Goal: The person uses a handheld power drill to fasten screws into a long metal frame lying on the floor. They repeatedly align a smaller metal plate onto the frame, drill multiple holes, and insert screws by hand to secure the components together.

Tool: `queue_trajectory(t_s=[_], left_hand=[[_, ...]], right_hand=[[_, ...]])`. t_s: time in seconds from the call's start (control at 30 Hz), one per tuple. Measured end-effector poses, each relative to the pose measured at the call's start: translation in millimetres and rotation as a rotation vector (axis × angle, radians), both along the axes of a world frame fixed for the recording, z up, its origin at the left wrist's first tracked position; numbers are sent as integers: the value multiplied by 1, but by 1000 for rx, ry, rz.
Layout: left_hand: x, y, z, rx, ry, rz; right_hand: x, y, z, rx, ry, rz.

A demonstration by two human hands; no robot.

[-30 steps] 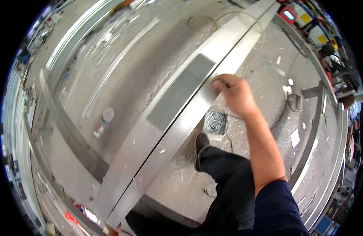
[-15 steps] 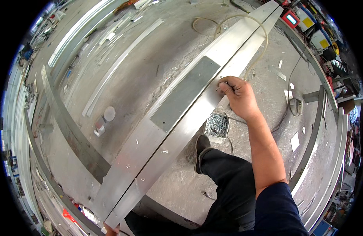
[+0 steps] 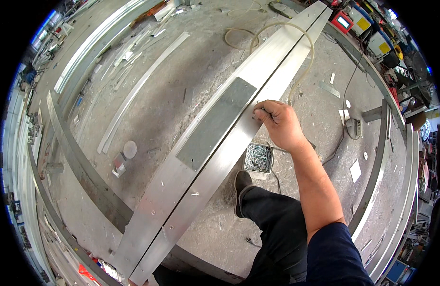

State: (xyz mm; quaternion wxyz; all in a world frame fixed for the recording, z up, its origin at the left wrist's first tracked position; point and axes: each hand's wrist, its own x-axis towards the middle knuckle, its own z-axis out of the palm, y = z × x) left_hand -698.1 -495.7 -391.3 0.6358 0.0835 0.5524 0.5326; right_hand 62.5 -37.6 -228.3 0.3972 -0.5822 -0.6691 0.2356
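My right hand (image 3: 273,120) is closed in a pinch at the near edge of a long, shiny metal profile (image 3: 215,162). A small screw (image 3: 253,117) shows at its fingertips, partly hidden by them. Two lengths lie side by side with a dark gap between them. On the far length rests a flat grey plate (image 3: 217,125) with small holes near its ends. Another loose screw (image 3: 195,194) lies on the near length. Only a sliver of my left hand (image 3: 132,283) shows at the profile's lower end, its fingers hidden.
A box of screws (image 3: 258,158) stands on the floor beside my shoe (image 3: 242,182). A pale hose (image 3: 311,52) loops over the profile's far part. Steel beams (image 3: 81,162) frame the left, and a red device (image 3: 343,22) sits at the far right.
The view has shifted slightly, so the profile and my right hand appear a little lower and further left. The right hand keeps its pinch. My left hand has mostly slipped out at the lower edge.
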Motion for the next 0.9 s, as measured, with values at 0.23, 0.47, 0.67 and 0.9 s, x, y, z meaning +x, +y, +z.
queue_trajectory(t_s=[0.23, 0.47, 0.67, 0.9], left_hand=[[-3, 1, 0, -169, -78, 314], [8, 4, -2, -104, 99, 185], [6, 4, 8, -99, 19, 109], [20, 10, 10, -81, 35, 91]], right_hand=[[1, 0, 1, -16, 25, -1], [2, 1, 1, -23, -3, 20], [2, 0, 0, -14, 12, 12], [1, -1, -1, -32, 44, -1]])
